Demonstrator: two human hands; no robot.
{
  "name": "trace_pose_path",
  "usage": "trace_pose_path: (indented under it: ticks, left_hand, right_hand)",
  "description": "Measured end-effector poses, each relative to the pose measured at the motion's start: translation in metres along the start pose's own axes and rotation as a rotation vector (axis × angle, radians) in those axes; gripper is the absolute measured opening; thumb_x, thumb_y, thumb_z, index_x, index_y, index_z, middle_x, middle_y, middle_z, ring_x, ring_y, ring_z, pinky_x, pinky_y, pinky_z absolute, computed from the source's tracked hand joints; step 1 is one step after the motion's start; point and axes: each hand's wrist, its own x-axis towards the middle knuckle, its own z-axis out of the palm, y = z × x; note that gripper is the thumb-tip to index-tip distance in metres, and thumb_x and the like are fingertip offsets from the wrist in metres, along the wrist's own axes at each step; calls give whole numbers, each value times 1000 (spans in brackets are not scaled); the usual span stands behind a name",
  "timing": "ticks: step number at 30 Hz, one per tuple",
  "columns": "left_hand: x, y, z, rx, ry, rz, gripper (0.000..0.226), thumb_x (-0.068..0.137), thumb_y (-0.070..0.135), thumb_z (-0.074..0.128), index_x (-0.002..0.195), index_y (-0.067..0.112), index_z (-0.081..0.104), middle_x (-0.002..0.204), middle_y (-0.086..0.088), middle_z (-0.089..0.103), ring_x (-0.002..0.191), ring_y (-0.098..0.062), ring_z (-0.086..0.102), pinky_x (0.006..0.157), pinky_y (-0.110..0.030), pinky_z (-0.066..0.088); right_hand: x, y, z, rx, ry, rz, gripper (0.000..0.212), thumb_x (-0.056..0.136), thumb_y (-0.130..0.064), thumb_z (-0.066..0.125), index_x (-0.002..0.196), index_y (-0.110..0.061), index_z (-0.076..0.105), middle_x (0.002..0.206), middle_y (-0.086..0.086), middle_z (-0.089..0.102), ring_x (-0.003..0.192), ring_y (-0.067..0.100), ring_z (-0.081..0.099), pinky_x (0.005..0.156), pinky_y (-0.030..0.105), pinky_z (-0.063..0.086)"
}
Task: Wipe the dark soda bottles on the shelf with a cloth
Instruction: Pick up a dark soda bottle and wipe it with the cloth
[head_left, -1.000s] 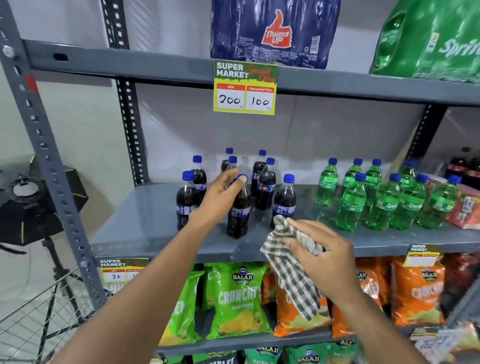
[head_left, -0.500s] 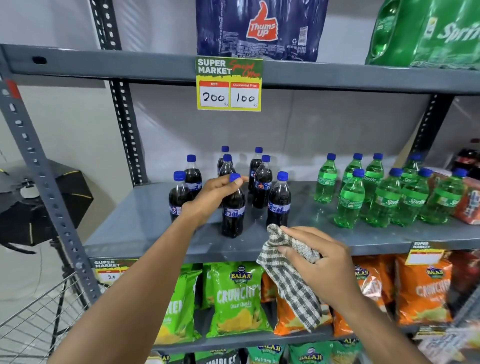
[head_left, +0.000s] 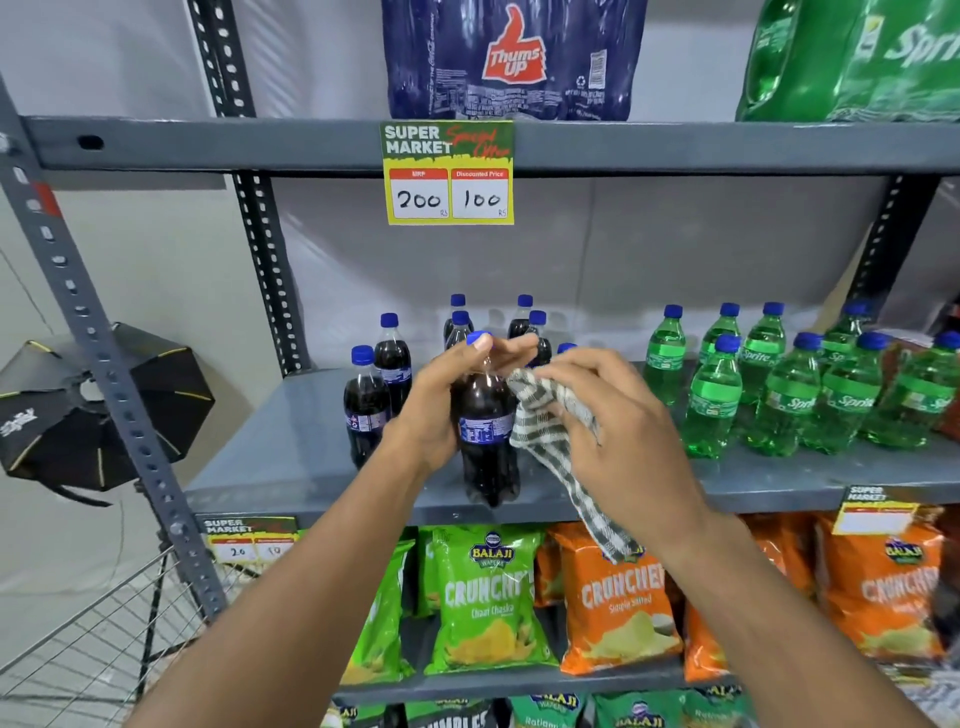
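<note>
My left hand (head_left: 447, 400) grips a dark soda bottle (head_left: 485, 447) with a blue cap by its neck and shoulder, holding it at the front edge of the grey shelf (head_left: 291, 467). My right hand (head_left: 618, 436) holds a checked cloth (head_left: 550, 431) pressed against the bottle's right side, its tail hanging below the shelf edge. Several other dark bottles (head_left: 366, 410) stand upright behind and to the left on the same shelf.
Green Sprite bottles (head_left: 714, 400) stand in a group on the right of the shelf. Snack bags (head_left: 488, 597) fill the shelf below. Shrink-wrapped packs sit on the upper shelf (head_left: 675, 145). A wire basket (head_left: 104, 623) and a black softbox (head_left: 67, 415) are at the left.
My left hand took hold of the front dark bottle and drew it toward the shelf's front edge. My right hand rose with the cloth and brought it against the bottle.
</note>
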Motion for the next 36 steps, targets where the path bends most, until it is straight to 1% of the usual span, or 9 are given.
trace_pose_path:
  ticks: [3,6,11,15,19,25,32,34,36]
  left_hand:
    - [-7,6,11,-131,-33,-77,31,95,32,64,106,4,70,110,-17,75,101,-31,72,84,-41,57]
    - [-11,10,19,-173,-33,-115,35,91,39,69,102,6,71,92,-13,76,86,-27,73,75,-37,58]
    - [-12,18,21,-291,-169,-96,50,107,42,41,112,4,73,106,-11,77,100,-23,73,84,-32,57]
    - [-9,12,17,-181,35,-28,62,104,43,50,131,-12,56,128,-20,68,124,-31,62,96,-35,54]
    - [-5,14,23,-195,86,-28,37,97,42,61,91,8,74,132,-19,66,131,-32,56,103,-54,48]
    - [-1,20,26,-54,62,-19,29,96,38,61,87,12,71,130,-19,67,127,-32,60,98,-56,51]
    - [-1,20,36,-31,27,-96,31,99,38,58,89,9,66,118,-17,73,112,-27,69,88,-37,58]
    - [-4,21,37,-36,25,-110,35,99,41,57,88,10,67,99,-9,76,90,-20,73,75,-29,59]
    - [-4,19,36,-69,43,-111,45,102,41,51,94,1,70,107,-12,76,98,-23,73,79,-29,59]
  right_hand:
    - [19,-10,-5,-103,-46,-111,52,81,15,64,125,-10,67,117,3,65,103,26,57,94,29,49]
    - [33,-20,-3,-188,-152,-156,49,81,14,59,123,-9,69,115,4,69,98,31,56,84,44,54]
    - [35,-33,4,-239,-187,-279,46,79,16,58,117,-7,71,116,4,70,105,31,57,95,32,46]
    - [28,-40,12,-307,-218,-380,43,84,0,34,103,-8,72,108,5,69,95,31,55,86,44,49]
    - [1,-37,22,-443,-264,-456,32,85,-3,42,101,-11,69,105,3,67,92,30,55,77,44,47]
    - [-37,-26,32,-532,-401,-484,31,87,-4,37,101,-10,64,102,5,61,87,31,53,69,43,46]
    - [11,-33,17,-406,-89,-277,42,87,-7,36,108,-7,72,109,6,71,89,35,61,73,46,51]
    - [24,-35,16,-385,-73,-252,44,85,-7,32,103,-6,73,106,6,71,92,36,61,75,49,52]
    - [24,-36,18,-403,-98,-267,43,84,-7,33,103,-7,72,106,7,71,93,36,61,76,49,51]
